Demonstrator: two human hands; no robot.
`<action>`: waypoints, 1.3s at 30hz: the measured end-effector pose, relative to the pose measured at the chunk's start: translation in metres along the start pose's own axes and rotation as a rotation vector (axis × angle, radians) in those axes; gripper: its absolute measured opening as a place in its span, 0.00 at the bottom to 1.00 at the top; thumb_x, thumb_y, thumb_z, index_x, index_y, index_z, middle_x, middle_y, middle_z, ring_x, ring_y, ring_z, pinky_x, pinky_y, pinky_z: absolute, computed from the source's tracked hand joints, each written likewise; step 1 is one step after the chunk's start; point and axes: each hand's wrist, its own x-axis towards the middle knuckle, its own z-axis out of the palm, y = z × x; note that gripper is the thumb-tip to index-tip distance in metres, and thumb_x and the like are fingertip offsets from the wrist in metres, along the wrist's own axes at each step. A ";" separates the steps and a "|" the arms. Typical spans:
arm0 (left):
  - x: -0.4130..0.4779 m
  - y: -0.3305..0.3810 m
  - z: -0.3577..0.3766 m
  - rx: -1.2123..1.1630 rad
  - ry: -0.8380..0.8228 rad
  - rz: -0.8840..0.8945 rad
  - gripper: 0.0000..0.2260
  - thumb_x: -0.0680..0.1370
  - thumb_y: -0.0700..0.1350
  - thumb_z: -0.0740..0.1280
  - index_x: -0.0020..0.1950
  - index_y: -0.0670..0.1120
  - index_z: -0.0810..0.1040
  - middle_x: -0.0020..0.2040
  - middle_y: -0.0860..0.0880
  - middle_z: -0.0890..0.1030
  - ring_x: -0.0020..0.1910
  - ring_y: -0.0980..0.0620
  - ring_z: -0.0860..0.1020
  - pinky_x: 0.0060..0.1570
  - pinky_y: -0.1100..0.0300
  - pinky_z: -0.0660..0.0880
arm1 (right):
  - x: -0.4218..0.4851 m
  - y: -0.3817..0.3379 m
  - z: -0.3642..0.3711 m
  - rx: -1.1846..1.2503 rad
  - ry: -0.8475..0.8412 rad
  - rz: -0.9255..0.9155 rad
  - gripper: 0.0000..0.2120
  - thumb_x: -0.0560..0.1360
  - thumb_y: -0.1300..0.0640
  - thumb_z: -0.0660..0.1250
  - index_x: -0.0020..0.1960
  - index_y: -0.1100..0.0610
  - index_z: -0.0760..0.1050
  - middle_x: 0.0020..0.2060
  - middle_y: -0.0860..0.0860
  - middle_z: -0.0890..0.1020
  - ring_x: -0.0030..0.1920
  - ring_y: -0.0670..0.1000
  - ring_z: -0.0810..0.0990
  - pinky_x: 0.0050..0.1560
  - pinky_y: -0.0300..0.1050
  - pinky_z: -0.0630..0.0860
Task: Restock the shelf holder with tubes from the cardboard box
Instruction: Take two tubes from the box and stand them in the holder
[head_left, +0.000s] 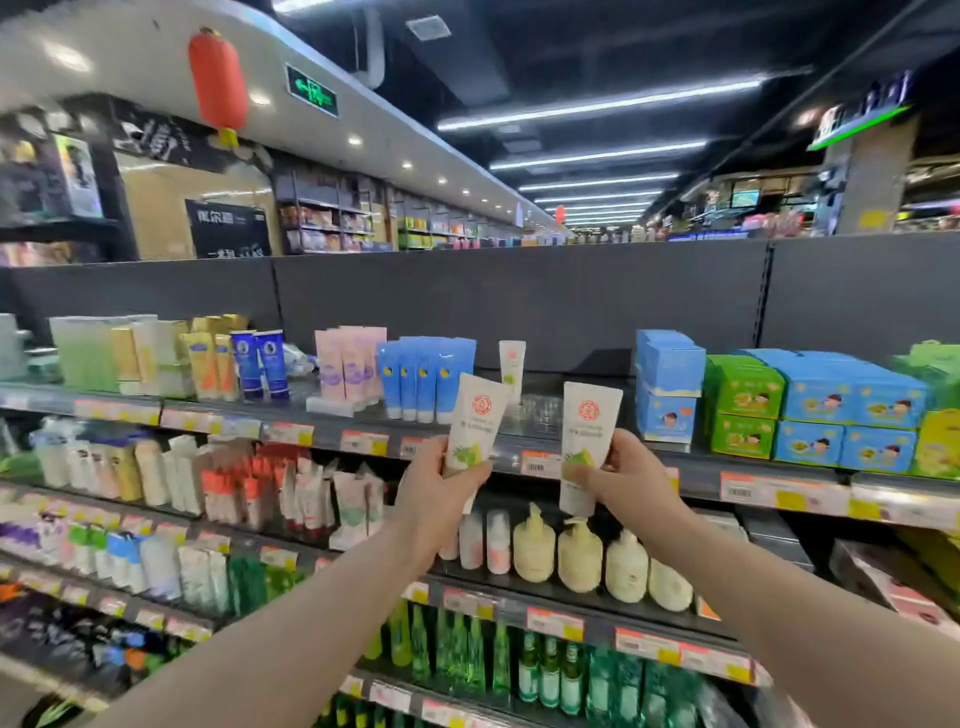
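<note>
Tube gripped in left hand, second tube gripped in right hand, third tube in shelf holder.

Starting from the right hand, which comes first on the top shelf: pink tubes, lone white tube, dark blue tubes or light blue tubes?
From the right hand:
1. Lone white tube, just up-left.
2. Light blue tubes, further left.
3. Pink tubes, left again.
4. Dark blue tubes, far left.

Two smooth, matt white plastic tubes; clear glossy holder, probably acrylic; dark matt metal shelf; blue cardboard boxes.
</note>
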 end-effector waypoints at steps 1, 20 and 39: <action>0.012 -0.006 0.000 0.010 -0.008 0.011 0.11 0.75 0.43 0.69 0.55 0.52 0.71 0.52 0.51 0.78 0.50 0.53 0.77 0.49 0.58 0.74 | 0.006 0.003 0.003 0.001 0.027 0.010 0.17 0.73 0.60 0.71 0.59 0.53 0.70 0.54 0.49 0.79 0.54 0.51 0.78 0.47 0.44 0.75; 0.205 -0.031 0.078 -0.006 -0.110 0.077 0.10 0.75 0.42 0.68 0.54 0.49 0.71 0.52 0.54 0.78 0.51 0.56 0.77 0.43 0.65 0.73 | 0.222 0.021 -0.025 -0.148 0.252 0.004 0.11 0.76 0.60 0.67 0.53 0.55 0.67 0.51 0.49 0.76 0.49 0.50 0.74 0.34 0.37 0.67; 0.303 -0.046 0.138 -0.072 -0.198 0.040 0.10 0.75 0.41 0.68 0.54 0.49 0.72 0.53 0.51 0.78 0.54 0.51 0.77 0.54 0.55 0.75 | 0.326 0.085 -0.021 -0.184 0.312 0.189 0.11 0.76 0.62 0.66 0.53 0.58 0.65 0.59 0.56 0.74 0.53 0.54 0.73 0.47 0.46 0.73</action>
